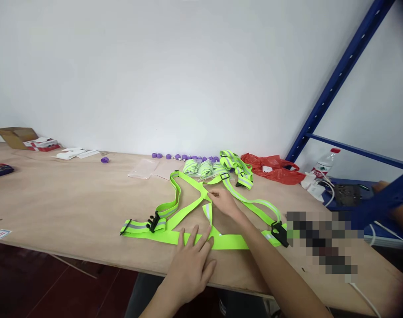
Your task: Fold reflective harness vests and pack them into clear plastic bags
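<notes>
A neon-green reflective harness vest (228, 241) with grey stripes lies spread out on the wooden table in front of me. My left hand (191, 260) rests flat on its lower band, fingers spread apart. Close to where the straps cross, my right hand (224, 202) pinches the green strap between thumb and finger. A short strap end below that hand is folded, with its silver side showing. One black buckle (153, 221) sits on the vest's left side, and another black buckle (280, 233) on its right.
Behind the vest are more bundled green straps (237, 170), some in clear bags, and several purple rolls (184, 157). A red plastic bag (274, 168) and a bottle (325, 163) stand toward the blue rack (337, 73). An open cardboard box (16, 137) is far left.
</notes>
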`<move>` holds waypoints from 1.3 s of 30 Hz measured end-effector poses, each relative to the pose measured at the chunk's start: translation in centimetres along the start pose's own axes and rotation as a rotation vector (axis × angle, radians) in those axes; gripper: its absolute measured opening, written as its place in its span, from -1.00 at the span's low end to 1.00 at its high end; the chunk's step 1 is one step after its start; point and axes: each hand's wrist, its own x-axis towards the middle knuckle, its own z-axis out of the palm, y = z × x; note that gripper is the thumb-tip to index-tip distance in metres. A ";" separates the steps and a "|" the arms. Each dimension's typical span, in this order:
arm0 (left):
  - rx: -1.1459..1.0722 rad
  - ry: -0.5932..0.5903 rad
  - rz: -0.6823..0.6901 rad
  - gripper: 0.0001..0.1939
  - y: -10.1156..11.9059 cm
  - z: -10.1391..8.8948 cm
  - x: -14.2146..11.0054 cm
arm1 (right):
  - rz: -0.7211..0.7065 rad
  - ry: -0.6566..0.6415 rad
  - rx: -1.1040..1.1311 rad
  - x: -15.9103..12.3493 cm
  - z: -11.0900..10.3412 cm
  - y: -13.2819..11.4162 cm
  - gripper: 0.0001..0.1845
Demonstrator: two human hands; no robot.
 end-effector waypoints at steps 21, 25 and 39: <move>-0.150 0.304 -0.415 -0.48 1.0 -0.9 7.1 | 0.178 0.036 0.600 -0.9 1.6 1.3 -0.71; -0.138 0.353 -0.421 -0.56 -0.1 -0.8 8.7 | 0.135 0.045 0.594 -0.8 1.5 1.3 -0.75; -0.137 0.280 -0.547 -0.91 -2.6 -1.3 7.3 | 0.143 0.019 0.554 -0.8 0.2 2.0 -0.75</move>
